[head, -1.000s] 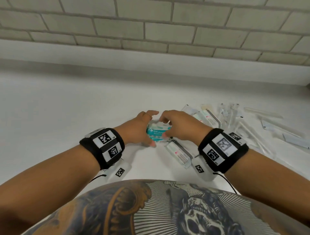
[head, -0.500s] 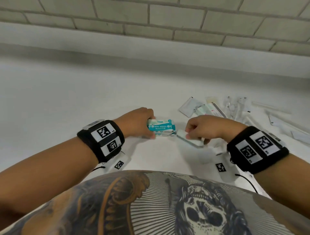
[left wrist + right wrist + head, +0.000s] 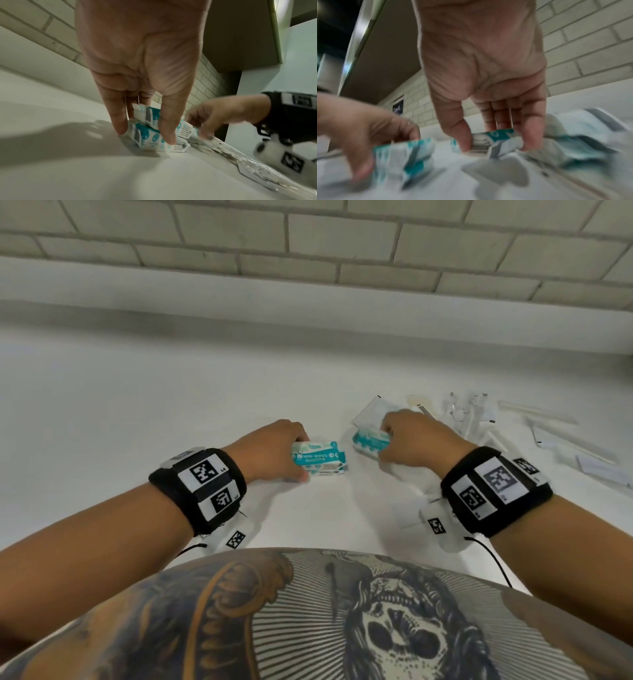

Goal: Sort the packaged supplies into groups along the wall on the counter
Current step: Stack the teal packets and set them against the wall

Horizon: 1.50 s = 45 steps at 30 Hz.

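Two teal-and-white mini wipes packs (image 3: 320,458) lie stacked on the white counter (image 3: 171,405). My left hand (image 3: 303,457) pinches their left end between thumb and fingers. The left wrist view shows the upper pack (image 3: 152,116) lying askew on the lower pack (image 3: 154,143), with my left hand (image 3: 145,132) around both. To the right, my right hand (image 3: 383,441) grips a third teal wipes pack (image 3: 368,441), held between thumb and fingers in the right wrist view (image 3: 498,135). That view is blurred.
White sachets (image 3: 371,410) lie just behind my right hand. Clear packets (image 3: 462,416) and long white wrappers (image 3: 548,419) are spread over the counter to the right. A grey brick wall (image 3: 308,251) with a white ledge runs along the back.
My right hand left the stack, passed over a flat packet to the right and now grips a third wipes pack farther back. My left hand kept hold of the stack.
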Motion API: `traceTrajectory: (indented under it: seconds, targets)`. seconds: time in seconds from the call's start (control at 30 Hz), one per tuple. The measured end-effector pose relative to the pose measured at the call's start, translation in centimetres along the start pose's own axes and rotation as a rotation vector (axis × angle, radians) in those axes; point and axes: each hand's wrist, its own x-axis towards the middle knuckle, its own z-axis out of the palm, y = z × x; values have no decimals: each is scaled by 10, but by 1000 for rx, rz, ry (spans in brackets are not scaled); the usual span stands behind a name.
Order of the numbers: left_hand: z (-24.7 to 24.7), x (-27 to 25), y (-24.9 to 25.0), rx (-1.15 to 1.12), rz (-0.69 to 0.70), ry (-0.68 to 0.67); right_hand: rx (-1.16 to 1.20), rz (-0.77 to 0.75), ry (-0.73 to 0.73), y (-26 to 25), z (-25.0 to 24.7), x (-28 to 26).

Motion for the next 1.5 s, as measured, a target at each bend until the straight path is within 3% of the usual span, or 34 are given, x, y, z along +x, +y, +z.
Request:
traceTrajectory:
  seconds: [0.13,0.3,0.4,0.53,0.67,0.73,0.9,0.97,1.03,1.07,1.13,1.3,1.4,1.5]
  targets:
    - [-2,-3,2,-185,-49,7,149,-197,187,-27,-26,-2]
    - [-5,-8,2,-347,-26,55,98,-353,64,-60,-11,-1]
    - [-6,-11,1,-304,-10,76,174,-272,134,-41,-17,2]
    - [-2,-12,2,-185,6,132,132,24,296,4,-24,8]
    - [1,-9,3,-129,5,142,22,218,103,38,-4,10]
    - [-1,-9,3,-106,0,132,35,238,95,48,6,11]
    - [-3,-7,3,-92,-15,111,243,147,310,43,-10,1]
    - [-4,-7,4,-89,-22,99,332,103,187,32,-18,-6]
    - [-4,-7,4,-82,-29,90,373,97,-66,25,-16,-7]
    - [-4,-8,5,-79,-30,87,365,118,-183,22,-11,-8]
    - [-5,-8,5,-70,-28,85,273,171,-284,22,-1,-7]
    - [-4,-7,6,-57,-34,86,-167,77,-228,18,-11,-14]
    - [-5,-6,6,-50,-34,78,-55,-46,-146,19,-15,-15]
    - [-6,-7,6,-55,-33,75,-56,-219,-187,9,2,-19]
